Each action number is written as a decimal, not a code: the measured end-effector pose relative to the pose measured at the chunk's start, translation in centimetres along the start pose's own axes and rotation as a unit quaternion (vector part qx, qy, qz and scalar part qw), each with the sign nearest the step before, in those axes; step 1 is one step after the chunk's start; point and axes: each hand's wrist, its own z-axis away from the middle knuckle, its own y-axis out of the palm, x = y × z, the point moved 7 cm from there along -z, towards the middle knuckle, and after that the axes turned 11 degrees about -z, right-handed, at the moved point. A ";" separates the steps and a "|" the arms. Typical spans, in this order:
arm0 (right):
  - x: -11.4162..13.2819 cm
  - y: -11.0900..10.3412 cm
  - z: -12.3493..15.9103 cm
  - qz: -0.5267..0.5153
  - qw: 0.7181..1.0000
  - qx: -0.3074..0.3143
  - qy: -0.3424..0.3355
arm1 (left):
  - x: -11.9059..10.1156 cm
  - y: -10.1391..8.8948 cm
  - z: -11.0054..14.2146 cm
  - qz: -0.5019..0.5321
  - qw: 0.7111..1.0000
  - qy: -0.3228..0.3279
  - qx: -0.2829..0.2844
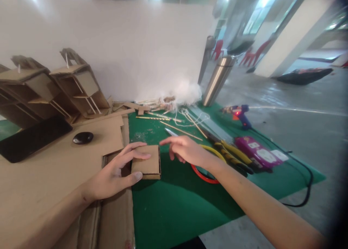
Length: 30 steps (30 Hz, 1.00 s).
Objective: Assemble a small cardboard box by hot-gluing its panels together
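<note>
A small flat cardboard box (152,162) lies at the left edge of the green tabletop. My left hand (116,172) grips it, with fingers across the top and the thumb at the near edge. Beside the box's far right corner is my right hand (185,149), its index finger stretched out and the others loosely bent, holding nothing. Whether that fingertip touches the corner I cannot tell. Past this hand shows a pointed metal blade (170,132). A red and yellow loop (202,174) lies partly hidden under the right forearm.
Pliers (231,156), a purple box (258,152) and a glue gun (240,114) lie on the right. A steel flask (219,80) stands behind, near white fluff (187,93) and thin sticks. Cardboard structures (78,85), a phone (35,136) and a black mouse (83,137) occupy the left.
</note>
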 end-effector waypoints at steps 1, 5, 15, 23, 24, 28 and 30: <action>-0.1 0.0 0.0 0.012 1.000 -0.003 0.004 | 0.0 0.0 0.0 0.001 1.000 0.000 0.000; 0.3 0.3 0.1 -0.014 1.000 0.025 -0.010 | 0.0 0.0 0.0 -0.003 1.000 0.001 -0.003; 0.7 0.0 0.2 -0.027 0.999 -0.011 -0.014 | 0.0 0.0 0.0 -0.008 1.000 0.006 -0.009; 1.3 0.2 0.4 -0.123 0.991 0.013 -0.041 | 0.1 0.0 -0.1 -0.012 1.000 -0.005 -0.009; 1.3 0.2 0.4 -0.136 0.990 0.015 -0.044 | 0.1 0.0 -0.1 -0.010 1.000 -0.006 -0.009; 1.4 0.1 0.5 -0.171 0.983 0.012 -0.060 | 0.1 0.0 0.0 -0.004 1.000 -0.003 -0.005; 1.4 0.1 0.5 -0.176 0.982 0.008 -0.069 | 0.1 0.0 0.0 -0.002 1.000 -0.001 -0.003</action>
